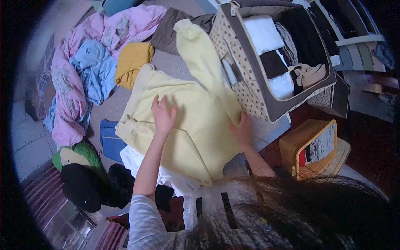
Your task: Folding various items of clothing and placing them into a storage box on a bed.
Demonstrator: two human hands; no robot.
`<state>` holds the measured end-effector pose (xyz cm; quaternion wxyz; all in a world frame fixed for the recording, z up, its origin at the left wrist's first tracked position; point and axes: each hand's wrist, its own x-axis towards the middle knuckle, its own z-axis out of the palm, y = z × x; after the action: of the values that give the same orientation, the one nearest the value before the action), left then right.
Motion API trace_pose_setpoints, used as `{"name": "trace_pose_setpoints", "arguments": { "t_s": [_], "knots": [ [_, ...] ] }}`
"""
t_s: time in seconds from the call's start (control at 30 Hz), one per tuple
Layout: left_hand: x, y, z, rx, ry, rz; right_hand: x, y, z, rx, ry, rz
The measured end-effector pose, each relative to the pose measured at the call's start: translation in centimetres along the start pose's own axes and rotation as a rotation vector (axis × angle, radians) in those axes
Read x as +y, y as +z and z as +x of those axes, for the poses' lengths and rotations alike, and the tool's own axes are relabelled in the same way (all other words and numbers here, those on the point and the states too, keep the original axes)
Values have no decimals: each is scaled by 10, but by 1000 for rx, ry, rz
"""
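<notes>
A pale yellow sweatshirt (196, 108) lies spread in front of me. One of its sleeves is folded across the body, and the other stretches away toward the far side. My left hand (163, 116) rests on the middle of the fabric with its fingers spread. At the garment's right edge, my right hand (242, 131) touches the cloth with fingers apart, holding nothing that I can see. Part of a white garment (179, 180) sticks out from beneath the sweatshirt's near side.
A polka-dot storage box (246, 71) with folded clothes stands open at the far right. Nearer is a yellow-orange bin (289, 146) with clothes inside. To the left lie a folded mustard garment (135, 62), a light blue garment (92, 68), a pink blanket (68, 100) and a black plush-like item (81, 185).
</notes>
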<state>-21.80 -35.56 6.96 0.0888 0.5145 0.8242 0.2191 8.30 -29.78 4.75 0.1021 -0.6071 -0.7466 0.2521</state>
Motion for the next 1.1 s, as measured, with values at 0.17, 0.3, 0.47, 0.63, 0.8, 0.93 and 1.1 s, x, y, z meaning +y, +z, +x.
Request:
{"name": "trace_pose_setpoints", "arguments": {
  "t_s": [0.17, 0.3, 0.47, 0.63, 0.8, 0.93, 1.1],
  "knots": [
    [82, 66, 118, -75, -104, -189, 13, 6, 18, -185, 72, 148],
    [139, 96, 164, -197, -249, -75, -4, -17, -2, -480, -32, 137],
    [118, 118, 194, -302, -391, 164, 12, -19, -15, -562, 63, 230],
    [81, 66, 191, -29, -748, -1368, 65, 0, -11, -395, 512, 527],
    [94, -55, 49, -99, -668, -1801, 76, -31, 15, -19, 236, 185],
    [81, -75, -119, 141, -785, -1633, 85, -19, 14, -267, 480, 51],
    [61, -31, -294, 155, -1380, -1292, 77, -22, 16, -402, 315, -46]
  ]
}}
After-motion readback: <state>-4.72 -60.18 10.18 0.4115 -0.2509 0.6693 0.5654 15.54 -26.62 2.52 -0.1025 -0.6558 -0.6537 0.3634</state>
